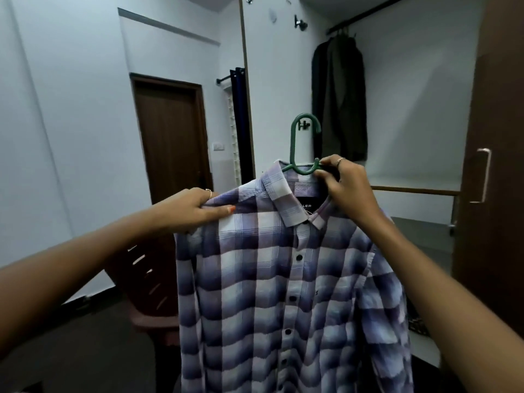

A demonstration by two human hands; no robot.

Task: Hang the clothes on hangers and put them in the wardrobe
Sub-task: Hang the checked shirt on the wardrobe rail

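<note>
— Holding up a checked shirt [283, 279], are they?

— Yes, in front of the chest, buttoned and facing the camera. It hangs on a green hanger [303, 146], whose hook stands up above the collar.

— What is the left hand [195, 208] doing?

— It pinches the shirt's shoulder seam, thumb on top of the cloth, fingers curled underneath. There is a ring on one finger.

— And the right hand [346, 188]?

— It grips the hanger just below the hook, at the neck of the shirt. The fingers are curled round the green bar, close together, and it wears a ring too.

— Anything behind the shirt?

— Low on the left, something reddish-brown like a plastic chair [147, 293], though most of it is hidden and dim, so I can't be sure. Further back on the left stands a brown door [170, 137] in a pale wall, with a white switch [217, 146] beside it.

— And the wardrobe [411, 109]?

— Open, to the right, behind the shirt. A dark rail [365, 17] runs across its top, and dark clothes [340, 95] hang from it on the left end. A brown wardrobe door [493, 165] with a metal handle [482, 174] stands at the far right.
</note>
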